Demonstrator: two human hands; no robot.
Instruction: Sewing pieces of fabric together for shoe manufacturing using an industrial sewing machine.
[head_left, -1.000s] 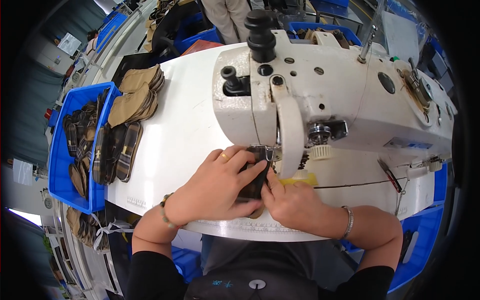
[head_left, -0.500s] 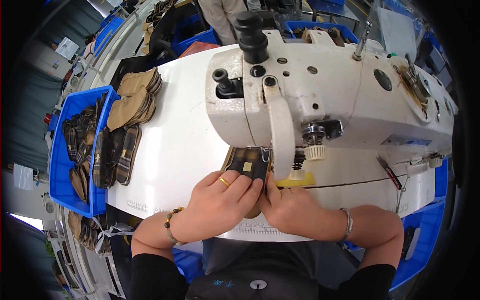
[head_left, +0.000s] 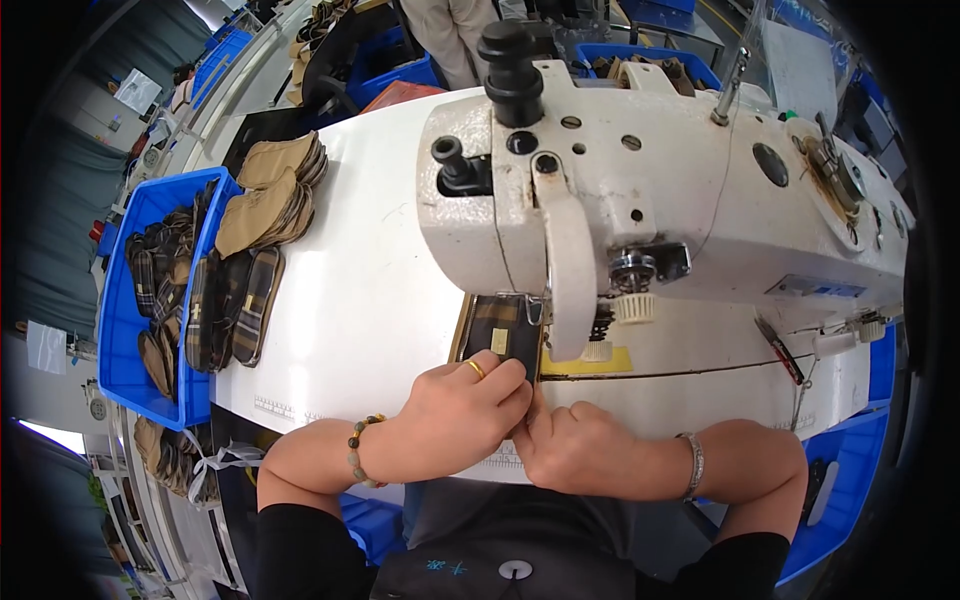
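A dark plaid fabric piece (head_left: 488, 312) with a tan edge and a small gold label lies under the head of a white sewing machine (head_left: 480, 230). Its near end runs beneath my hands. My left hand (head_left: 462, 405) is closed, fingers bunched over that near end just below the label. My right hand (head_left: 580, 440) is closed beside it, index finger along the piece's right edge; what its fingertips pinch is partly hidden. A thin dark strip (head_left: 690, 370) stretches from the right across the table to the right edge of the piece, near my fingers.
A blue bin (head_left: 115, 350) of plaid pieces stands at the left, with stacked tan pieces (head_left: 260, 205) and plaid pieces (head_left: 258, 310) beside it. Small red-and-black snips (head_left: 780, 350) lie at the right. Behind the table stands a person (head_left: 450, 40).
Both hands have moved toward me, closer to the table's front edge. My left fingers have curled in from lying across the piece, showing more of it below the label.
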